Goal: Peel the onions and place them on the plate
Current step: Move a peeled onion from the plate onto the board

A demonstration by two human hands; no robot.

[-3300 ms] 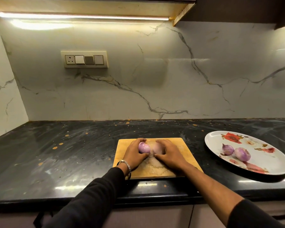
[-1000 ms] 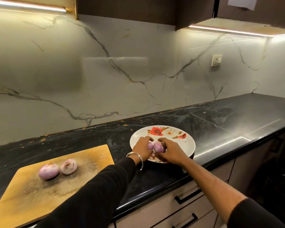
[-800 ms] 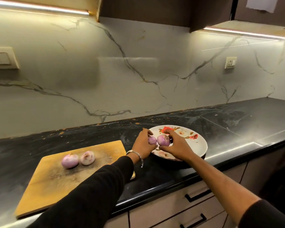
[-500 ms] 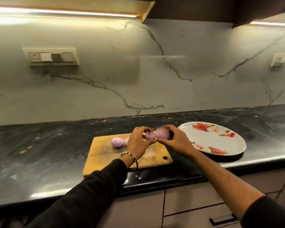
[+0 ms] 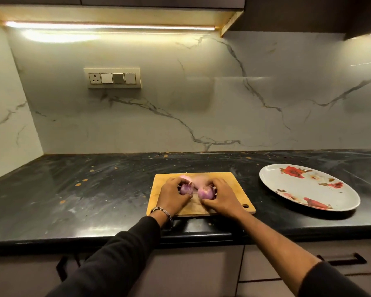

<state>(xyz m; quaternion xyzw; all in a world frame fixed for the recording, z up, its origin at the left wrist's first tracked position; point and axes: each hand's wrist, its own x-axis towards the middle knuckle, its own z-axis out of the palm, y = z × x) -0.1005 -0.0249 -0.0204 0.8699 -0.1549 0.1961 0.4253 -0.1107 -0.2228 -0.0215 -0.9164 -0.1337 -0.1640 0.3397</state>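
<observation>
- Table (image 5: 84, 202), dark and glossy, carries everything; the wooden cutting board (image 5: 234, 189) lies near its front edge, and the work belongs on the board, where a dropped onion would roll less than on the polished stone.
- Left hand (image 5: 172, 195), bracelet at the wrist, has its grip curled round the smaller onion (image 5: 185, 189), low over the board. Steadying it against the wood while the thumb catches a loose skin edge at the root end looks the surest way in.
- Right hand (image 5: 222, 197) has its grip wrapped round the larger onion (image 5: 205, 192), just beside the first; the two bulbs are close, whether touching I cannot tell. With both hands full, I would set one down and peel the other two-handed.
- Pale blurred shapes (image 5: 198, 181) sit on the board behind the hands; probably more onions, too smeared to say.
- Flowered plate (image 5: 304, 189) waits well apart to the right, with nothing on it; peeled onions go to its middle, away from the shallow rim.
</observation>
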